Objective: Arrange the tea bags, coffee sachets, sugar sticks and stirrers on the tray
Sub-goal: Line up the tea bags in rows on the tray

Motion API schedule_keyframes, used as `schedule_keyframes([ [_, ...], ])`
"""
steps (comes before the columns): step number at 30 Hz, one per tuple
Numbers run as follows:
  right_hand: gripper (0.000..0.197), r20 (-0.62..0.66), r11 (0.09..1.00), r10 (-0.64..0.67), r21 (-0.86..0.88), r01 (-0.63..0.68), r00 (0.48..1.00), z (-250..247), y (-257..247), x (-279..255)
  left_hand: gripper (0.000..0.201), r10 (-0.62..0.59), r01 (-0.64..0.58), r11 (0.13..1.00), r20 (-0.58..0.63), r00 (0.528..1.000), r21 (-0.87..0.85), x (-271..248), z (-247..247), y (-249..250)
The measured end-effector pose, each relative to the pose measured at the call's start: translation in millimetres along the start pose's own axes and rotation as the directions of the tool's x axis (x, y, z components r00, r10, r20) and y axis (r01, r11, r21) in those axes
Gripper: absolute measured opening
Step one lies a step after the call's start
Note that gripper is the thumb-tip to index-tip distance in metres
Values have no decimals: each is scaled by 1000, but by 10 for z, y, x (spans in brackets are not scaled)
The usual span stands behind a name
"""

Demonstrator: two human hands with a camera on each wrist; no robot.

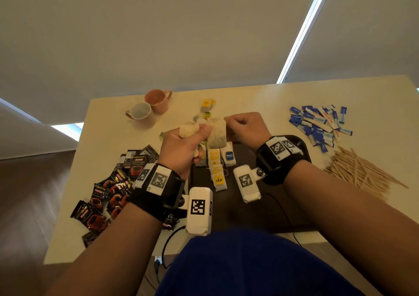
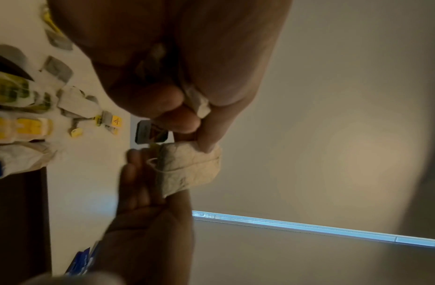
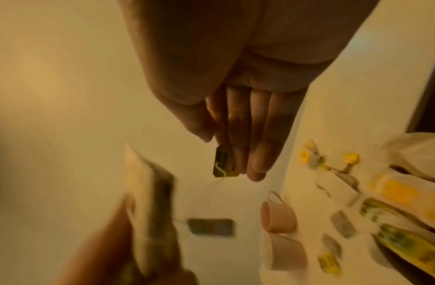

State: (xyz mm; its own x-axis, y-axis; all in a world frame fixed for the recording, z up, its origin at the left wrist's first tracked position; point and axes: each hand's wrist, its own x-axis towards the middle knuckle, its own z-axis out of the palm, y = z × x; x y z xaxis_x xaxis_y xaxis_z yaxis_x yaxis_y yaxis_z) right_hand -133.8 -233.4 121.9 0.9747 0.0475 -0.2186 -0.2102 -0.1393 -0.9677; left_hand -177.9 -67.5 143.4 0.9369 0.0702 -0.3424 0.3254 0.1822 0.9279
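Observation:
Above the far end of the dark tray (image 1: 256,207), my left hand (image 1: 204,130) pinches a hanging beige tea bag (image 1: 217,135) by its top. It also grips a crumpled tea bag (image 1: 189,129) in the fist. To the right of the bag, my right hand (image 1: 229,121) is curled, and its fingers pinch a small yellow-and-dark paper tag (image 3: 224,164) on a string. A row of tea bags (image 1: 217,173) with yellow labels lies on the tray's left part. The left wrist view shows the pinched tea bag (image 2: 189,169) between both hands.
Black and red coffee sachets (image 1: 108,193) are heaped left of the tray. Blue and white sugar sticks (image 1: 319,125) and wooden stirrers (image 1: 360,171) lie to its right. Two pink cups (image 1: 147,109) lie at the far left. Loose tea bags (image 1: 206,109) lie behind the hands.

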Motion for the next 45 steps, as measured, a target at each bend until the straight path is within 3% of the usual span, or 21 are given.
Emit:
schedule_keyframes([
  [3,11,-3,992,-128,-16,128,992,-178,-201,17,8,6,-6,1000,-3,1000,6,-72,139,-70],
  [7,21,40,970,-235,-44,237,971,-377,-403,-47,8,29,-28,999,-13,999,42,-130,307,-98],
  [10,12,82,909,-378,-155,386,922,-445,-466,-121,25,57,-57,997,-20,998,43,-128,398,-92],
  [12,9,102,877,-429,-193,441,898,-466,-488,-176,21,65,-64,997,-33,997,43,-124,440,-86],
  [15,9,124,896,-394,-170,411,911,-516,-551,-272,10,72,-70,997,-43,996,43,-118,478,-70],
  [19,15,189,915,-371,-94,392,909,-560,-588,-338,9,71,-70,997,-44,996,22,-74,490,-28],
  [23,14,217,925,-327,-128,359,920,-575,-540,-317,9,75,-75,997,-38,996,-4,-37,490,28],
  [27,29,178,940,-265,-172,296,947,-548,-487,-275,9,52,-52,998,-13,999,-41,-4,472,41],
  [31,21,182,947,-201,-215,238,963,-519,-443,-207,5,25,-24,998,14,1000,-51,36,406,-1],
  [39,9,209,911,-149,-350,216,967,-371,-199,-22,15,44,-51,993,68,997,103,130,144,-183],
  [41,8,251,911,-126,-355,213,960,-299,-157,14,6,49,-58,982,53,997,179,174,67,-229],
  [45,11,353,880,-37,-432,198,935,-95,-86,118,9,45,-49,960,20,999,277,306,-118,-363],
])
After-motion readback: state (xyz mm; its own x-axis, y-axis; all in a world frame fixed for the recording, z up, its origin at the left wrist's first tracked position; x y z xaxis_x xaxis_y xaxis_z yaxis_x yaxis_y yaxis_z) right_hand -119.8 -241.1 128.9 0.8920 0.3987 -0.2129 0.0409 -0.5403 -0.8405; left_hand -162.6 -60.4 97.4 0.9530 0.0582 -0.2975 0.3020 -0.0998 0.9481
